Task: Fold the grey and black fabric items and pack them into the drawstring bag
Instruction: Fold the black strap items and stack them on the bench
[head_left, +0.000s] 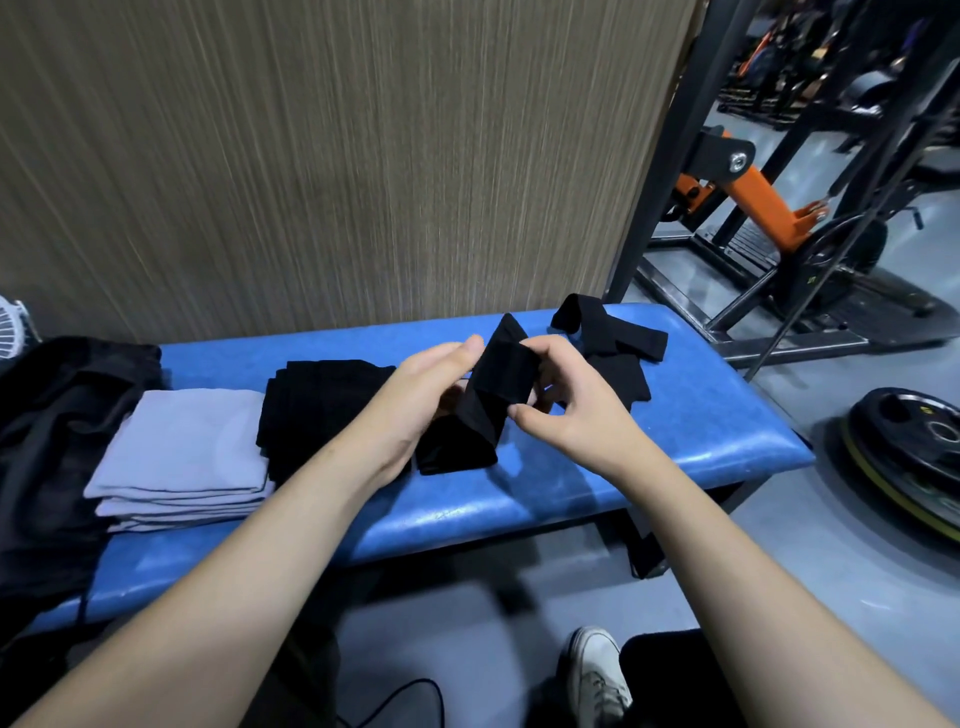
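Black fabric strip (491, 395), part-folded, held above a blue padded bench (571, 488): left hand (431, 389) grips its left edge with thumb on top, right hand (566, 400) pinches its right side, fingers curled. Loose black pieces (613, 343) lie just beyond the right hand. Folded black stack (317, 405) sits left of the hands, folded grey stack (187, 457) beside it, dark bag (57, 415) at far left (drawstring not discernible).

Black sock (488, 400); grey stack (182, 457); blue bench (649, 467).
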